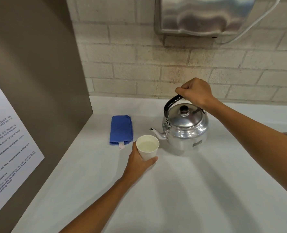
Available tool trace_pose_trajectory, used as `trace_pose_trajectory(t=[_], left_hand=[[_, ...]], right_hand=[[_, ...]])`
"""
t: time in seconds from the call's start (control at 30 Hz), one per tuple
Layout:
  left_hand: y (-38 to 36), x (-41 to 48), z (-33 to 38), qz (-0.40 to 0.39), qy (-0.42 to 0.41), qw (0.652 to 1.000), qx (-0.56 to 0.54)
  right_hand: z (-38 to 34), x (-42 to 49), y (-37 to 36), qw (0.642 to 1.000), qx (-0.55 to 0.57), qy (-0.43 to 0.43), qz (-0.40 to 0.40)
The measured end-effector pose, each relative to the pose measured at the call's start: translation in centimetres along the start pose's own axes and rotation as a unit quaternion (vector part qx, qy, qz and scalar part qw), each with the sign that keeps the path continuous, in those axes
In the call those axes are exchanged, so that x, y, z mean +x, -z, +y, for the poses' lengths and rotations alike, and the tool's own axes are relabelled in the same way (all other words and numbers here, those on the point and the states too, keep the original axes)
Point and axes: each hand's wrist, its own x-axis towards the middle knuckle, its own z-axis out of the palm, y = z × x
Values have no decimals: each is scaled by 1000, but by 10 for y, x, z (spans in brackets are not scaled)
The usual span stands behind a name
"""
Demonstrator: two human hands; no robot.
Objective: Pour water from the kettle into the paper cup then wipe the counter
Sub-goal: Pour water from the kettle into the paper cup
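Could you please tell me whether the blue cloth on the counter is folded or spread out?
Folded. The blue cloth lies as a narrow layered rectangle beside the paper cup, its tag showing at the near end.

On the counter [206,190], the kettle [185,130] stands right of the paper cup [147,147], spout toward it; the folded cloth [121,129] lies left, behind the cup.

Two bare forearms and hands [140,163], sleeveless to the frame edge, no rings or watch visible.
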Motion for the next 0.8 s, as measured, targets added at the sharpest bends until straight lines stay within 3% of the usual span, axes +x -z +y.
trace_pose_trajectory(t=[0.2,0.33,0.8], left_hand=[[0,1,-3,-3,1,1000,2],[1,1,-4,-6,6,1000,1],[2,0,-3,-12,18,1000,17]], right_hand=[[19,15,-21,986,79,-139,37],[24,23,-36,974,110,-188,60],[29,38,-72,970,84,-225,30]])
